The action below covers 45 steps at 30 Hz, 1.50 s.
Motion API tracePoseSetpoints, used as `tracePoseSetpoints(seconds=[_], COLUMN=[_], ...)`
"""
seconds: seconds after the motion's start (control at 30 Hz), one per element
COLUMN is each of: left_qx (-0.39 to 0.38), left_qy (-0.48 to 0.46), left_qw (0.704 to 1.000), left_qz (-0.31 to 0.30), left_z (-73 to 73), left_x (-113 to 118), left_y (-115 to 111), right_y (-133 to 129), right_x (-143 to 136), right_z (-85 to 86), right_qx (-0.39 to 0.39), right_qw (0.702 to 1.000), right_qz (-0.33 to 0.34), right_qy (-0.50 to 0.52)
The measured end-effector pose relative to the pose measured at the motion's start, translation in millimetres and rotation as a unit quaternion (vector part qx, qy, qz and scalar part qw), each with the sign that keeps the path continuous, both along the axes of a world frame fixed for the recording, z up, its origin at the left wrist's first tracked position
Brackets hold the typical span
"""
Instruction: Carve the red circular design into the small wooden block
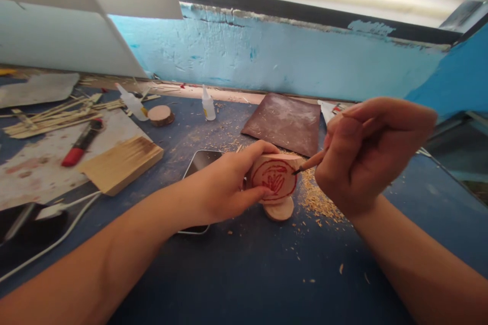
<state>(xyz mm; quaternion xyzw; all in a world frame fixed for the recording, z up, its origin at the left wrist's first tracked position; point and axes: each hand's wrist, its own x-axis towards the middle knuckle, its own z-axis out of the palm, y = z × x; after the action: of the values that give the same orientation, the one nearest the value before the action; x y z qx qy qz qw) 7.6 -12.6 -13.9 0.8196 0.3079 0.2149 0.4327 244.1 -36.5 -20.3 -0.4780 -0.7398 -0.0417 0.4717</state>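
Note:
My left hand grips a pale wooden disc by its left side, fingers behind and thumb on the face. Red lines mark the disc: a ring near the edge with strokes inside. In my right hand is a thin wooden-handled tool, its dark tip at the right edge of the red ring. Just below the held disc, a second small wooden disc lies on the blue table. A phone lies partly hidden under my left hand and wrist.
Wood shavings spread beside the discs. Behind lie a brown sheet, a small bottle, another bottle and a wood slice. At left are a wood block, a red-black tool, sticks and a white cable.

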Motion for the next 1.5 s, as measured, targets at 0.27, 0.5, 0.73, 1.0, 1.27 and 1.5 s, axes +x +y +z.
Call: tracePoseSetpoints(seconds=[0.27,0.5,0.73,1.0,1.27,1.5], left_qx=[-0.003,-0.034,-0.032,-0.015,0.000,-0.016], left_qy=[0.012,0.016,0.016,0.018,0.025,0.017], left_qw=[1.000,0.999,0.999,1.000,0.999,1.000], left_qz=[0.002,0.005,-0.003,0.005,0.020,0.020], left_z=[1.6,-0.4,-0.2,-3.0,2.6,2.0], left_x=[-1,0,-1,-3,0,1], left_y=[2,4,3,3,-1,-3], right_y=[5,32,33,31,19,32], right_x=[-17,-9,-8,-10,-14,-6], right_z=[16.3,9.0,8.8,0.9,-2.8,5.7], right_qx=[0.123,0.146,0.116,0.079,0.098,0.239], right_qw=[0.990,0.983,0.985,0.988,0.982,0.962], right_qz=[-0.016,0.030,0.050,0.091,0.074,0.029], right_qy=[0.067,0.103,0.120,0.097,0.146,0.132])
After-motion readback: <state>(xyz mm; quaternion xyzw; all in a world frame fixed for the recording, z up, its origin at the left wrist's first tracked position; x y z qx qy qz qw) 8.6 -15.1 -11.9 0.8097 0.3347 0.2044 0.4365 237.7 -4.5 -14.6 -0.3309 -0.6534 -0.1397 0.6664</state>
